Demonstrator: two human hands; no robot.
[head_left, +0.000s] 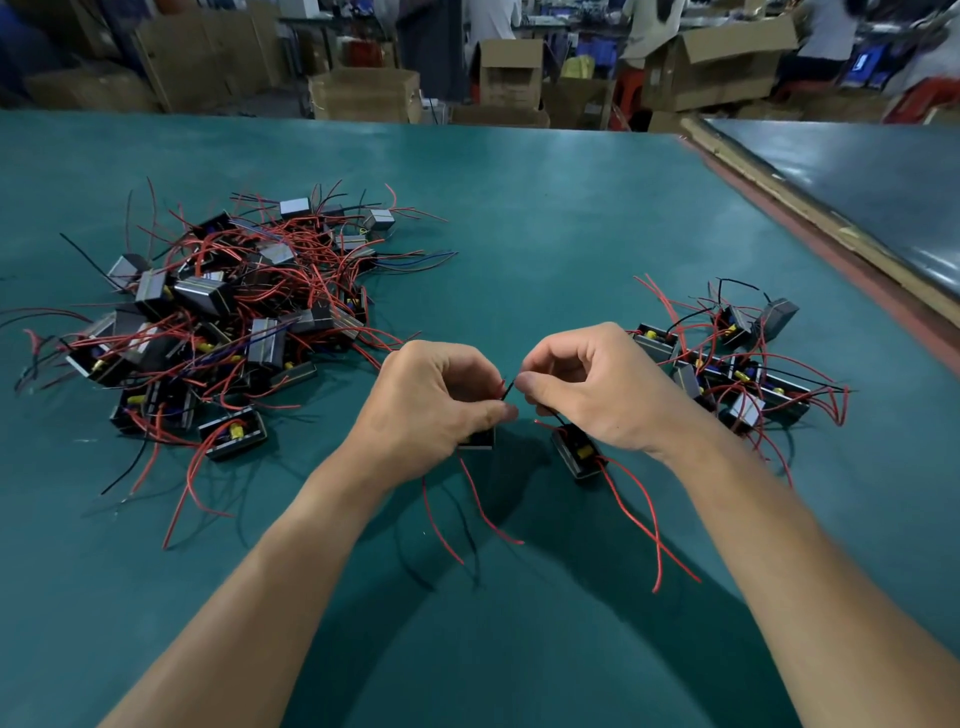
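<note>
A green table (571, 208) fills the head view, with cardboard boxes (363, 93) and seated people blurred behind it. A big pile (218, 312) of small black modules trailing red and black leads lies on the left, and a smaller group (727, 364) on the right.

The hands meet just above the table, in the middle and near the person. The left hand (431, 410) and right hand (597, 389) are both curled, each pinching the thin black wire (508, 391) between thumb and forefinger, fingertips nearly touching. Whether that is one wire or two ends being joined is too small to tell.

The wire slants up and to the right in the gap between the hands. Below the right hand it runs down to the right module (574, 452), which lies on the table with its long axis pointing away and to the left. The left module (478, 440) is mostly hidden under the left hand. Red leads (639, 509) trail toward the person.

The wire looks light, limp and springy, so a pinch close to its tip gives most control. The modules seem light and rigid, likely to drag along if a lead is pulled. Their solder joints may be fragile.
</note>
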